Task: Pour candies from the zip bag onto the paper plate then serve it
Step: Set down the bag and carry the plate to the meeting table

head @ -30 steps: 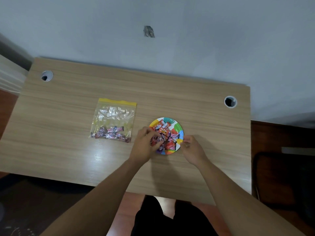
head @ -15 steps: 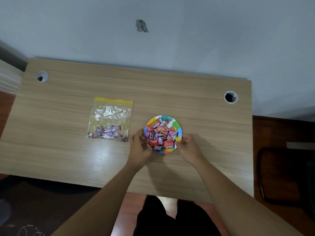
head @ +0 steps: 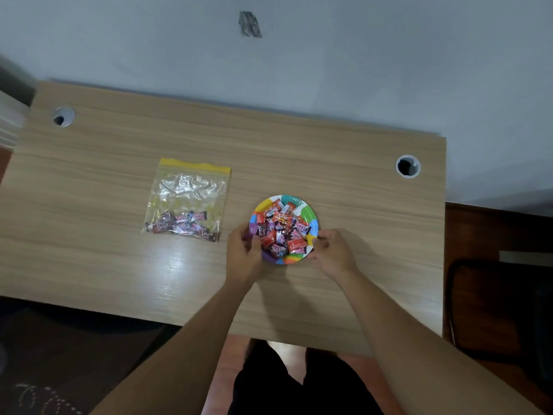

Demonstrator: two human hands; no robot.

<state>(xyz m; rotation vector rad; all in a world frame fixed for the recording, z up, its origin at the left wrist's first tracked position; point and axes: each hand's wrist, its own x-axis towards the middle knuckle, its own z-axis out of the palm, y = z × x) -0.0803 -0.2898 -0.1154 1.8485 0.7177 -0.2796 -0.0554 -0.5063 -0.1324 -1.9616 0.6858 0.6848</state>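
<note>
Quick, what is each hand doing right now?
Left hand: closed on the near-left rim of the paper plate.
Right hand: closed on the plate's near-right rim.

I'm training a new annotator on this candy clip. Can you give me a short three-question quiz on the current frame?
1. True or false: the clear zip bag with the yellow strip is empty.
2. Which hands touch the multicoloured round paper plate? A) left hand only B) right hand only C) both
3. Fill in: the bag lies on the wooden desk to the plate's ____ side, as the person sees it.

Key: 1 false, some wrapped candies remain at its near end; 2 C, each hand grips a near edge; 3 left.
</note>
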